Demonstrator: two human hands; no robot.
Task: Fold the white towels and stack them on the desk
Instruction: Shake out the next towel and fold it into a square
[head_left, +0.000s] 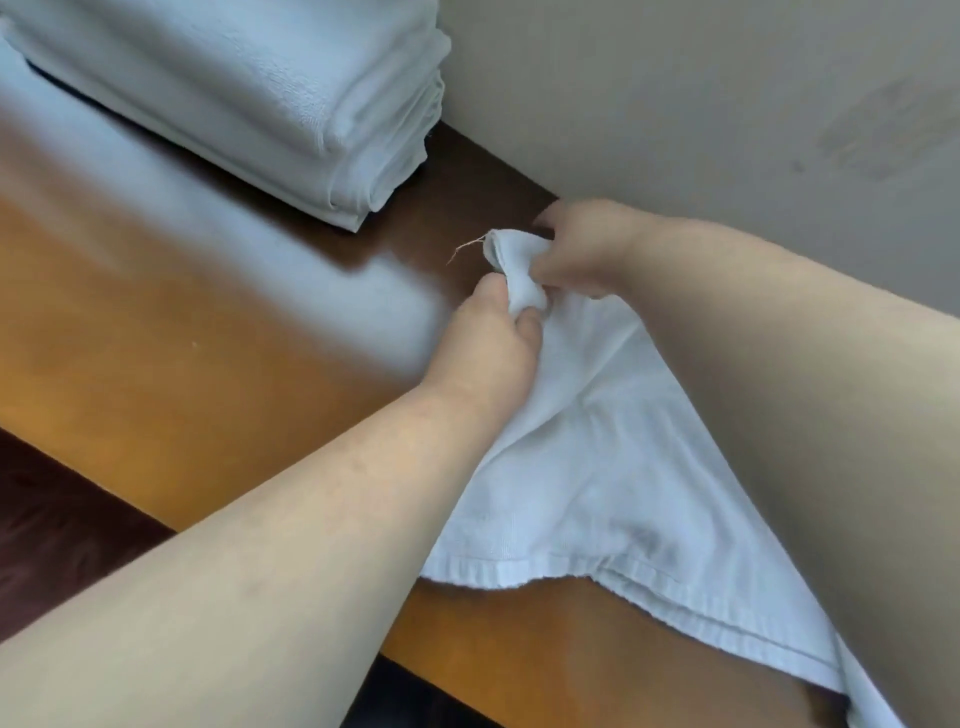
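Note:
A white towel (582, 467) lies spread on the wooden desk (182, 374), its hemmed edge near the desk's front and one side hanging off at the lower right. Both hands hold its far corner, bunched close to the wall. My left hand (493, 338) pinches the bunched corner from below. My right hand (582, 249) grips the same corner from above, where a loose thread sticks out. A stack of folded white towels (249, 98) sits at the back left of the desk, against the wall.
A beige wall (727, 104) runs along the desk's far side, right behind my right hand. The desk's front edge runs diagonally at the lower left, with dark floor (62, 519) beyond it. A pale glare crosses the desk's middle.

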